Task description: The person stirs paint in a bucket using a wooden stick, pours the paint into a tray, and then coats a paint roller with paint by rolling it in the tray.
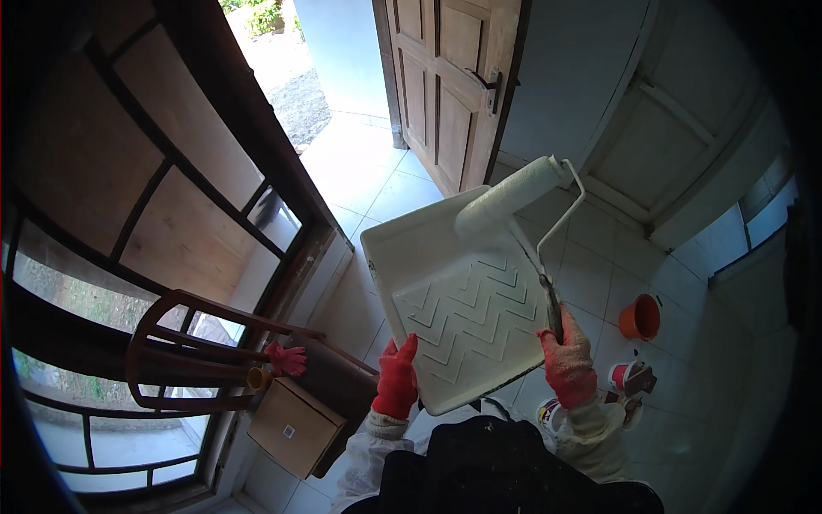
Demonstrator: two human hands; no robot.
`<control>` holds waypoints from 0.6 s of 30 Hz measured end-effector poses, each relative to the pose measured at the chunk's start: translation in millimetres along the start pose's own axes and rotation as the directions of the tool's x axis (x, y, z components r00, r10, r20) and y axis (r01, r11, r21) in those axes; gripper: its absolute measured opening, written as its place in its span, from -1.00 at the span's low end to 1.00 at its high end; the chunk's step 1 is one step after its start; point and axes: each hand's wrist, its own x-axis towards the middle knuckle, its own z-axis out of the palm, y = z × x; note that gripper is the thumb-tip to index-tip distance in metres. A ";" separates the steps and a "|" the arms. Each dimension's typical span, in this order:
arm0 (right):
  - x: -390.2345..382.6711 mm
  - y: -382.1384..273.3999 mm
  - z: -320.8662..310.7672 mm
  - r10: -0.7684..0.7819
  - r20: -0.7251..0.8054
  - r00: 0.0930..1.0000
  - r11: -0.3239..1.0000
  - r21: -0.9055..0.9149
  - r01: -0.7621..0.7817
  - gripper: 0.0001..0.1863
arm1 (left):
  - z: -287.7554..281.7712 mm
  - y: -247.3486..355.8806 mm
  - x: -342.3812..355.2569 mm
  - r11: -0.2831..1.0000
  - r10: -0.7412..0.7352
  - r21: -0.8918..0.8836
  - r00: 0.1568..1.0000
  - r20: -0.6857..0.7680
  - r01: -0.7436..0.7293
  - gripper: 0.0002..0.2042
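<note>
A white paint tray (402, 248) with raised zigzag ridges is held in front of me, tilted, with whitish paint wetting its surface. My left hand (396, 379), in a red and white work glove, grips the tray's left edge with the thumb over the rim. At the right edge my right hand (569, 358), gloved alike, is closed around the dark handle of a paint roller (514, 195), beside the tray's rim. The roller's white sleeve lies across the far right corner of the tray; its wire frame bends around outside the edge. The right hand's fingers beneath are hidden.
A wooden chair (248, 317) at left carries a pink glove (287, 360), a small yellowish cup (258, 378) and a cardboard box (295, 428). An orange bucket (640, 319) and paint tubs (620, 374) stand on the tiles at right. Ahead, a wooden door (454, 86) stands ajar.
</note>
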 end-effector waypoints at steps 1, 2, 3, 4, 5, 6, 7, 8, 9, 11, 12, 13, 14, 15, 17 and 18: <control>3.6 0.5 1.9 -0.017 -0.009 1.000 1.000 0.020 0.017 -0.46 | -0.7 -1.8 2.2 1.000 -0.002 0.009 1.000 0.002 0.002 -0.66; 5.6 4.3 4.5 -0.017 -0.010 1.000 1.000 0.022 0.017 -0.46 | -0.7 -3.3 3.8 1.000 -0.004 0.018 1.000 0.004 0.004 -0.66; 6.4 9.8 7.6 -0.068 -0.008 0.998 0.996 -0.059 0.068 -0.46 | 0.5 -3.7 3.8 1.000 -0.003 0.019 1.000 0.004 0.003 -0.66; 7.8 10.7 8.7 -0.121 -0.002 0.993 0.983 -0.140 0.120 -0.46 | 2.8 -2.5 2.4 1.000 -0.016 0.018 1.000 -0.001 0.016 -0.66; 9.0 8.1 8.0 -0.124 -0.001 0.992 0.983 -0.139 0.122 -0.46 | 4.8 -1.9 2.5 0.999 -0.029 0.017 1.000 -0.007 0.029 -0.66; 9.3 1.2 6.9 -0.084 0.044 0.995 0.993 -0.083 0.088 -0.44 | 6.0 -1.9 4.5 1.000 -0.027 0.015 1.000 -0.006 0.027 -0.66; 8.8 -3.4 8.9 -0.044 0.101 0.994 0.999 -0.023 0.047 -0.42 | 4.0 -2.0 5.5 1.000 -0.024 0.013 1.000 -0.002 0.024 -0.65; 7.4 -5.2 11.6 -0.002 0.132 0.991 1.000 0.015 0.000 -0.42 | 2.0 -2.3 6.5 1.000 -0.022 0.011 1.000 0.004 0.022 -0.65; 6.8 -4.9 13.1 -0.002 0.142 0.990 1.000 0.019 -0.001 -0.42 | -0.3 -2.7 7.6 1.000 -0.020 0.012 1.000 -0.007 0.020 -0.65; 5.2 -1.9 13.8 -0.017 0.212 0.977 1.000 -0.014 0.020 -0.43 | -2.8 -3.8 9.7 0.998 -0.063 0.018 0.998 -0.016 0.063 -0.65; 2.1 5.1 14.8 -0.055 0.216 0.975 0.998 0.003 0.055 -0.43 | -2.1 -5.0 10.3 0.998 -0.059 0.015 0.998 -0.022 0.060 -0.65; 0.0 8.7 13.7 -0.053 0.226 0.973 0.999 0.003 0.054 -0.43 | -2.8 -8.1 9.3 0.998 -0.068 0.014 0.997 -0.031 0.069 -0.66; -1.0 10.8 11.7 -0.034 0.268 0.963 0.999 0.001 0.035 -0.43 | -3.5 -11.2 8.2 0.997 -0.077 0.012 0.996 -0.041 0.077 -0.66; -0.8 12.2 9.5 -0.015 0.310 0.950 1.000 -0.002 0.017 -0.43 | -6.5 -15.8 8.9 0.997 -0.077 0.008 0.996 -0.052 0.077 -0.66; 0.2 15.2 6.6 -0.014 0.343 0.939 1.000 0.024 0.006 -0.42 | -13.2 -24.3 11.1 0.995 -0.088 0.036 0.992 -0.085 0.091 -0.61; 0.1 19.4 5.0 -0.011 0.358 0.934 1.000 0.024 0.003 -0.43 | -14.6 -27.9 10.4 0.995 -0.087 0.031 0.991 -0.099 0.091 -0.61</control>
